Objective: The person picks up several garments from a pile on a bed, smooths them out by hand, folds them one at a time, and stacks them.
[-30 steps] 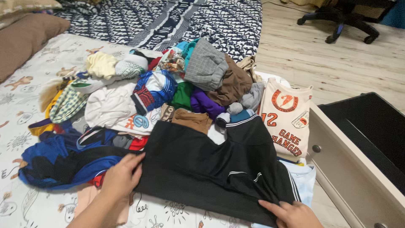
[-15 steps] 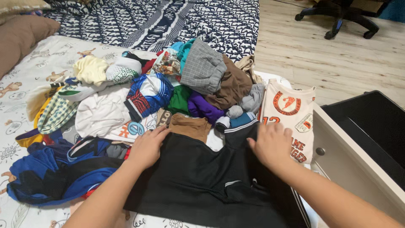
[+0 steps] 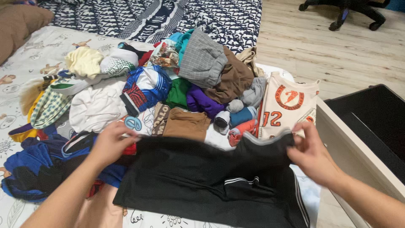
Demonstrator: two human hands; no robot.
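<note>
A black garment (image 3: 198, 177) with thin white stripes lies spread on the bed in front of me. My left hand (image 3: 110, 143) grips its upper left corner. My right hand (image 3: 310, 153) pinches its upper right corner by the grey waistband, and that top edge is lifted and folded toward me. Just behind the garment a heap of mixed clothes (image 3: 168, 84) is piled up. A cream jersey (image 3: 289, 106) with orange print lies flat to the right of the heap, next to my right hand.
An open cream drawer (image 3: 358, 156) with a dark inside stands at the right of the bed. A patterned navy and white blanket (image 3: 168, 17) lies behind the heap. An office chair base (image 3: 350, 10) stands on the wooden floor at the far right.
Both hands went from pressing flat on the black garment's top to gripping its upper corners. The top edge has been pulled back toward me, uncovering the brown garment and rolled socks behind it.
</note>
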